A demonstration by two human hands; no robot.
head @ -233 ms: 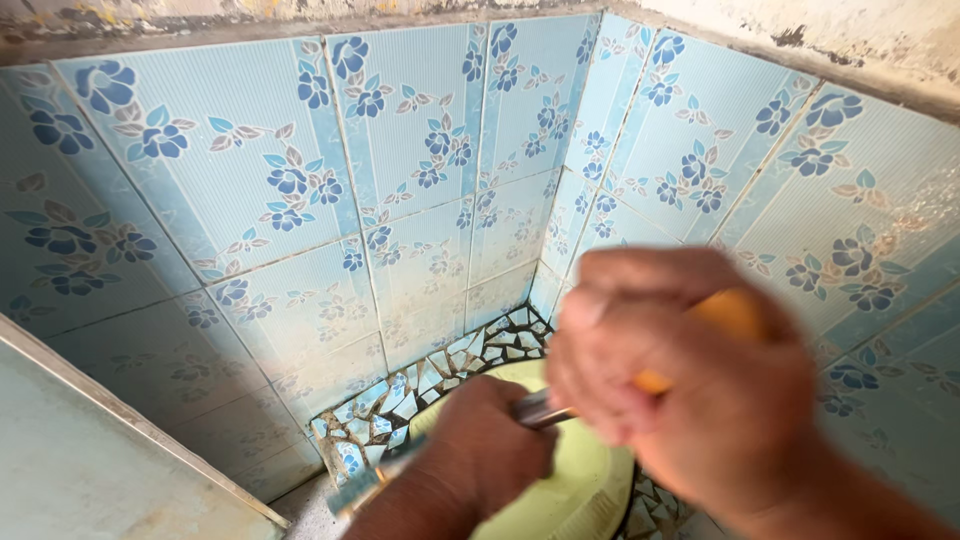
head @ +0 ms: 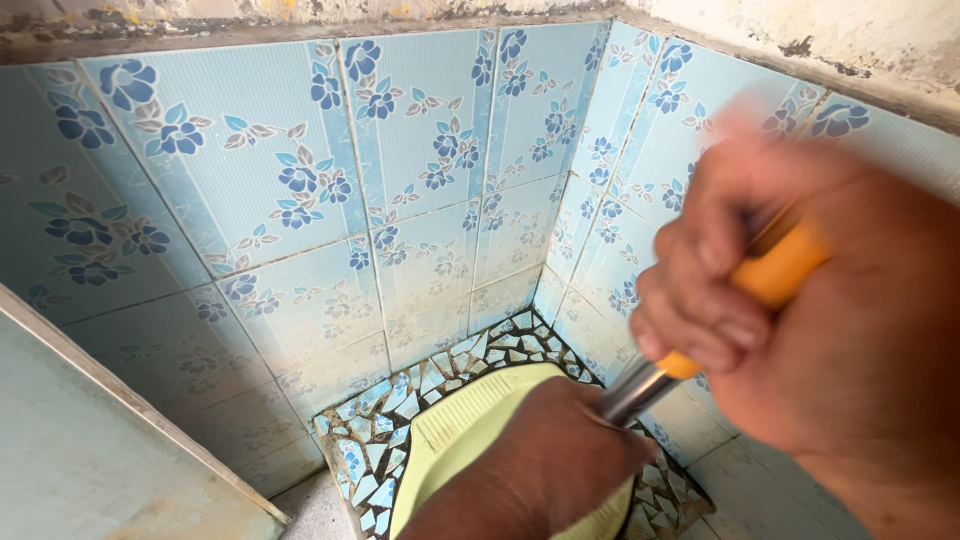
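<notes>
My right hand [head: 800,330] is closed around the orange grip [head: 775,270] of a tool whose metal shaft [head: 635,390] slants down to the left. My left hand [head: 540,470] is lower, closed around the lower part of that shaft, over a pale yellow-green squat pan [head: 450,430] set in the floor. The tool's working end is hidden behind my left hand. Both hands are motion-blurred.
Light blue wall tiles with dark blue flowers [head: 300,180] meet in a corner [head: 575,170]. Broken-tile mosaic flooring [head: 400,400] surrounds the pan. A grey slab edge [head: 120,420] runs along the lower left. Bare plaster [head: 850,30] tops the tiles.
My right hand rose and shifted right with the orange grip, showing more of the metal shaft. More of the pan is uncovered; the tool's end at lower left is gone from view.
</notes>
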